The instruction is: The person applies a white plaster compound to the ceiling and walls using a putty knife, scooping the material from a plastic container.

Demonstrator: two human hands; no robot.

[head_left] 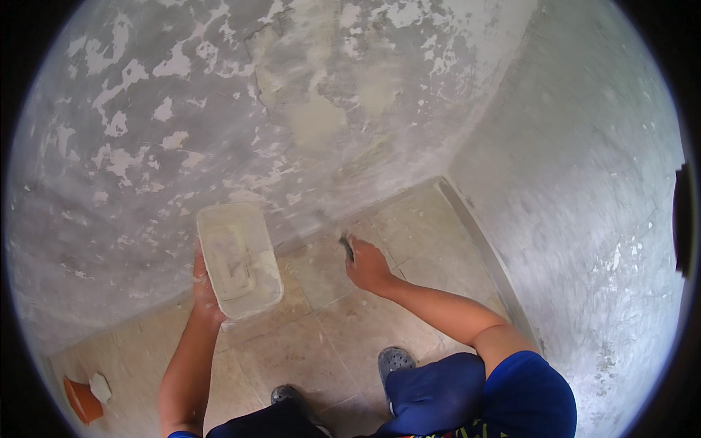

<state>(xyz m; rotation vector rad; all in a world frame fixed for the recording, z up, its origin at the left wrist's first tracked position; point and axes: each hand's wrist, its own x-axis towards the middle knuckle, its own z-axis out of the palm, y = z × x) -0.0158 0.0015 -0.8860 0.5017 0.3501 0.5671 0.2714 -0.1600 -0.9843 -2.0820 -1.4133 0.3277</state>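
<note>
My left hand (pixel 205 290) is closed around the left side of a whitish, translucent rectangular plastic tub (pixel 272 285). Pale plaster-like residue coats the tub's inside, and its opening faces up toward me. To the right of it, my right hand (pixel 367 264) grips a tool with a dark handle (pixel 346 248). The tool's far end is blurred against the wall's foot, so its exact kind cannot be made out. Beyond both hands rises a grey wall (pixel 219 139) with flaking white paint and a cream-coloured filler patch (pixel 318 120) near its upper middle.
A second grey wall (pixel 577 197) meets the first in a corner at the right. Beige tiles cover the floor (pixel 281 350), where my feet stand in grey clogs (pixel 395 359). At the lower left lie an orange-brown object (pixel 83 401) and a small white piece (pixel 100 387).
</note>
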